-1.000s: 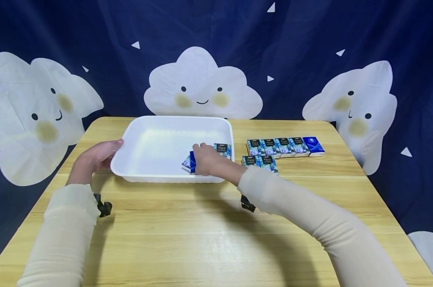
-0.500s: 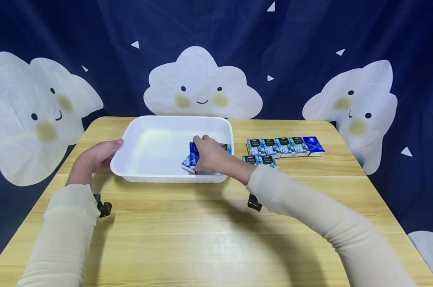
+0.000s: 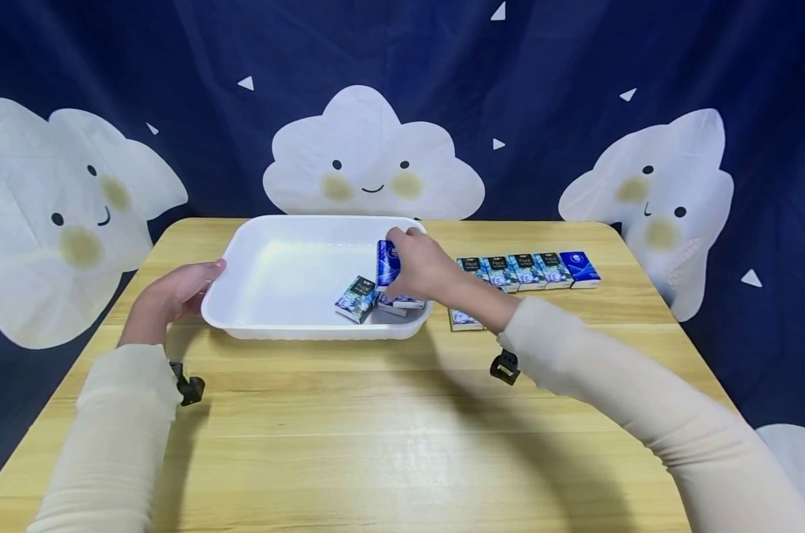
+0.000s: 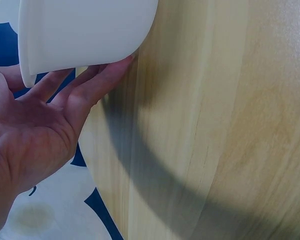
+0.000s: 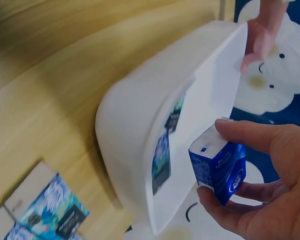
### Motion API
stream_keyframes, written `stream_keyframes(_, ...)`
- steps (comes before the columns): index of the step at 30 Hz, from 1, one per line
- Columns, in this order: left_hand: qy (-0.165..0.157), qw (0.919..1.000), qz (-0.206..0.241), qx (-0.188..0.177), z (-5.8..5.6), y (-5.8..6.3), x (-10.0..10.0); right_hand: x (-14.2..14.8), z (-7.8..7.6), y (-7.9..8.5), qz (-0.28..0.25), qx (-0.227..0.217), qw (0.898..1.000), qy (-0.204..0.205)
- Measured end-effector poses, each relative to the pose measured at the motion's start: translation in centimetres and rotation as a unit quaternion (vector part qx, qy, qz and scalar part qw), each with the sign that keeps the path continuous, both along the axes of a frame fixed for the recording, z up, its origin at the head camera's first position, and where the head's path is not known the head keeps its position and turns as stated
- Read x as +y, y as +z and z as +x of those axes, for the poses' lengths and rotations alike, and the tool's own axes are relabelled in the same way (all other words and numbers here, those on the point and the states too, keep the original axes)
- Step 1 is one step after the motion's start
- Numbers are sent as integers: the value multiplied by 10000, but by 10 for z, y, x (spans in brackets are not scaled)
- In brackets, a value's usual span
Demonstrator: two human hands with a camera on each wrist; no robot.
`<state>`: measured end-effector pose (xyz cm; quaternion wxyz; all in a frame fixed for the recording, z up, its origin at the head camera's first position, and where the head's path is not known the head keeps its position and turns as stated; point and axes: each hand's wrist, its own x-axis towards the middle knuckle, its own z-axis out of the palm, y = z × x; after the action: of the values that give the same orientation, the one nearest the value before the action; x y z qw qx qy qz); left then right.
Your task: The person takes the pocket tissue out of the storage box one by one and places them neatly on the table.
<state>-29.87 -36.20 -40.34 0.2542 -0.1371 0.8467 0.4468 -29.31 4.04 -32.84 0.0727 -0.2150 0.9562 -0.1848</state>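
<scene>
My right hand (image 3: 432,270) pinches a blue tissue pack (image 3: 387,263) above the right end of the white plastic tub (image 3: 275,285). In the right wrist view, thumb and fingers hold that pack (image 5: 220,165) by opposite sides. Inside the tub, a floral tissue pack (image 3: 356,300) marked "Face" lies slanted, and other packs beside it are partly hidden by my hand. My left hand (image 3: 178,289) grips the tub's left end; the left wrist view shows the thumb at the rim and the fingers against the outer wall (image 4: 90,35).
Right of the tub, a row of floral tissue packs (image 3: 529,272) ends in a blue pack (image 3: 580,268). In front of it, another floral pack (image 3: 465,320) is partly covered by my right arm. A navy curtain (image 3: 549,74) with clouds hangs behind the wooden table (image 3: 322,429).
My right hand has lifted the blue pack off the packs in the tub and moved it up and right. The floral pack beneath now shows. The left hand has stayed at the tub.
</scene>
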Motion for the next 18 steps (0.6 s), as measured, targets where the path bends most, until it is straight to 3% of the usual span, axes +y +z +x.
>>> stream_keyframes(8,-57,10000,29,-55,-1,0,-2,36,-5,10,-103,61,9995,-306)
stream_keyframes(18,3,9999,43,-98,-1,1,-1,83,-13,8,165,285,9984,-460)
